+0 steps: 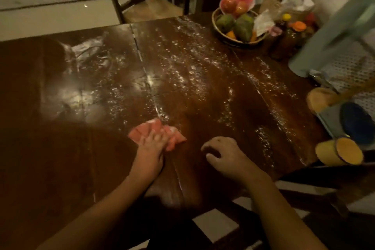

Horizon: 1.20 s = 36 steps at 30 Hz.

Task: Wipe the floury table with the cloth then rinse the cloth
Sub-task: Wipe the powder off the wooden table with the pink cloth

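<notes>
Beyond, a fruit basket (pixel 239 42) stands on the table (pixel 203 107); left hand (pixel 151 145) flat on cloth (pixel 141 131), right hand (pixel 225 155) relaxed.

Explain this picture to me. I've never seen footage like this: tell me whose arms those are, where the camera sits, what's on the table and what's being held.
There is no machine here. The two bare arms belong to a person wearing a wide-angle camera on the head, so you look forward and down as they do. This is the only view. The left hand lies on a pink cloth, pressing it onto a dark wooden table. White flour is scattered over the middle and right of the tabletop. The right hand is beside the cloth, fingers loosely curled, and holds nothing. At the far right corner stands a fruit basket with jars next to it. A yellow cup shows at the right.
</notes>
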{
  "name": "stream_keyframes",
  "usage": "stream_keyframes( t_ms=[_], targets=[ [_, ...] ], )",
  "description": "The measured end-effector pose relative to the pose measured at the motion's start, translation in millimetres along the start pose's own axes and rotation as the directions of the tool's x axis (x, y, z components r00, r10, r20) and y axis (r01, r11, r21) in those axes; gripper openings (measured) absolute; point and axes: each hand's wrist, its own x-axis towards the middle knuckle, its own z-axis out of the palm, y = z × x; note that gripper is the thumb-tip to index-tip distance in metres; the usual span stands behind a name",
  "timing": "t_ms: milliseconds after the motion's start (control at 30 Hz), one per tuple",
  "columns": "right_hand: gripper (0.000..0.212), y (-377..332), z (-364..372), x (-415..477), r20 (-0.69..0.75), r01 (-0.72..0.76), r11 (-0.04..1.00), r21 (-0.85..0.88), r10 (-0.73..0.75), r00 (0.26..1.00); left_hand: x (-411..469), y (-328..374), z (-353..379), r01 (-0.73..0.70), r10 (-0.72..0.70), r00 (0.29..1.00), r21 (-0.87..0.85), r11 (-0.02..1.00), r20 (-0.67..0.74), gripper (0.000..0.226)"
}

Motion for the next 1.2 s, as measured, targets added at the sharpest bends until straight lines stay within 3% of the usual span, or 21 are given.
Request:
stream_keyframes(
  t_ms=[67, 100, 133, 200, 233, 300, 367, 433, 467, 567, 633, 667, 733, 800, 833, 900, 1000, 1100, 1133, 1167, 1200],
  targets=[
    [0.04, -8.8, 9.2, 27.6, -0.02, 0.015, 0.998, -0.064, -0.017, 1.0, -19.1, -16.9, 0.2, -0.249, 0.245, 0.965, 0.032, 0.968, 0.094, 0.062],
    [0.046, -9.3, 14.5, 40.1, -0.027, 0.022, 0.995, -0.099, -0.024, 0.999, -22.4, -30.1, -10.8, -0.31, 0.307, 0.948, 0.026, 0.95, 0.085, 0.066],
    [0.051, -7.6, 22.0, 50.7, -0.033, 0.027, 0.992, -0.123, -0.031, 0.999, -22.4, -46.1, -24.2, -0.281, 0.281, 0.959, -0.011, 0.96, 0.039, 0.071],
    [0.057, -1.4, 41.4, 66.6, -0.074, 0.036, 0.985, -0.169, -0.049, 0.996, -13.9, -71.5, -55.3, -0.023, 0.004, 0.993, -0.161, 0.987, -0.118, 0.075],
    [0.059, 1.5, 52.9, 71.2, -0.118, 0.042, 0.979, -0.2, -0.066, 0.991, -5.1, -83.6, -68.9, 0.137, -0.178, 0.965, -0.204, 0.969, -0.194, 0.073],
    [0.06, 4.6, 74.4, 74.5, -0.229, 0.052, 0.969, -0.243, -0.109, 0.967, 16.0, -93.4, -81.9, 0.439, -0.478, 0.837, -0.196, 0.877, -0.265, 0.067],
    [0.061, 6.1, 87.9, 77.2, -0.319, 0.04, 0.956, -0.29, -0.136, 0.938, 39.4, -87.1, -76.2, 0.569, -0.586, 0.746, -0.155, 0.808, -0.316, 0.069],
    [0.06, 7.3, 91.8, 82.0, -0.376, 0.028, 0.953, -0.301, -0.145, 0.915, 55.0, -66.5, -62.8, 0.53, -0.542, 0.777, -0.131, 0.838, -0.32, 0.07],
    [0.059, 8.0, 92.9, 84.6, -0.396, 0.029, 0.957, -0.287, -0.146, 0.907, 57.5, -55.5, -51.9, 0.45, -0.464, 0.838, -0.115, 0.885, -0.286, 0.071],
    [0.059, 8.9, 95.4, 89.3, -0.46, 0.023, 0.972, -0.232, -0.131, 0.878, 50.9, -23.5, -26.3, 0.075, -0.079, 0.996, -0.077, 0.994, -0.05, 0.077],
    [0.058, 7.2, 97.5, 88.7, -0.496, 0.003, 0.977, -0.212, -0.111, 0.862, 51.1, -25.9, -31.6, -0.155, 0.157, 0.983, -0.034, 0.987, 0.092, 0.081],
    [0.057, 6.5, 98.2, 88.3, -0.509, -0.001, 0.978, -0.207, -0.107, 0.854, 59.7, -33.0, -37.4, -0.18, 0.182, 0.978, -0.027, 0.983, 0.101, 0.081],
    [0.057, 5.4, 97.8, 88.6, -0.53, -0.008, 0.982, -0.188, -0.094, 0.843, 88.5, -42.2, -49.4, -0.004, 0.005, 1.0, -0.046, 0.999, 0.023, 0.078],
    [0.057, 4.7, 98.2, 88.4, -0.542, -0.018, 0.98, -0.199, -0.095, 0.835, 118.0, -33.9, -54.6, 0.245, -0.245, 0.969, 0.002, 0.969, 0.009, 0.079],
    [0.057, 4.4, 98.3, 88.3, -0.543, -0.02, 0.977, -0.211, -0.1, 0.834, 129.1, -22.5, -52.3, 0.284, -0.285, 0.958, 0.038, 0.958, 0.03, 0.08],
    [0.058, 4.9, 97.4, 90.5, -0.541, -0.022, 0.976, -0.219, -0.103, 0.835, 134.2, -1.5, -40.4, 0.157, -0.159, 0.983, 0.03, 0.987, 0.095, 0.078],
    [0.058, 9.2, 97.2, 90.0, -0.532, -0.023, 0.975, -0.22, -0.1, 0.841, 97.6, -4.1, -32.8, -0.169, 0.192, 0.963, -0.128, 0.977, 0.191, 0.07],
    [0.056, 11.6, 95.1, 87.5, -0.522, -0.012, 0.98, -0.201, -0.096, 0.847, 50.4, -30.5, -52.7, -0.198, 0.26, 0.945, -0.289, 0.937, 0.196, 0.07],
    [0.055, 12.0, 94.2, 87.6, -0.512, -0.012, 0.981, -0.194, -0.091, 0.854, 37.7, -38.3, -61.6, -0.126, 0.178, 0.972, -0.299, 0.946, 0.152, 0.066],
    [0.054, 12.1, 93.3, 88.1, -0.499, -0.014, 0.981, -0.195, -0.087, 0.862, 26.6, -49.0, -70.3, 0.01, 0.016, 0.996, -0.301, 0.954, 0.083, 0.063],
    [0.054, 12.0, 92.6, 88.8, -0.487, -0.016, 0.979, -0.203, -0.087, 0.869, 17.5, -62.9, -78.9, 0.205, -0.216, 0.976, -0.314, 0.927, 0.002, 0.065]
  ],
)
